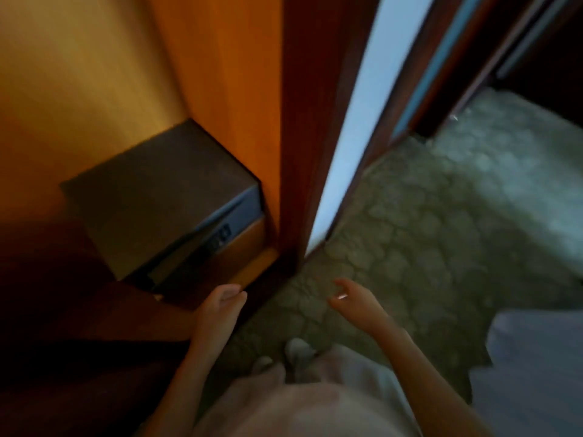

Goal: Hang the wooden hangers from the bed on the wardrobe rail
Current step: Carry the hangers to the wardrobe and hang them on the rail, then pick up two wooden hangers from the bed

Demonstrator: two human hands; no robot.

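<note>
The picture is blurred by motion. I look down into an open wooden wardrobe point(220, 74) with orange-brown inner walls. No hanger and no rail is in view. My left hand point(219, 305) hangs near the wardrobe's lower front edge with relaxed fingers and holds nothing. My right hand point(353, 301) hovers over the carpet with its fingers loosely spread, also holding nothing. At the lower right a grey-blue corner of the bed point(533, 367) shows.
A dark safe box point(157, 197) sits on the wardrobe floor. The dark red wardrobe side panel point(312, 121) stands between the safe and a pale strip of wall. Patterned green carpet point(426, 231) covers the floor. My socked feet point(293, 351) stand by the wardrobe.
</note>
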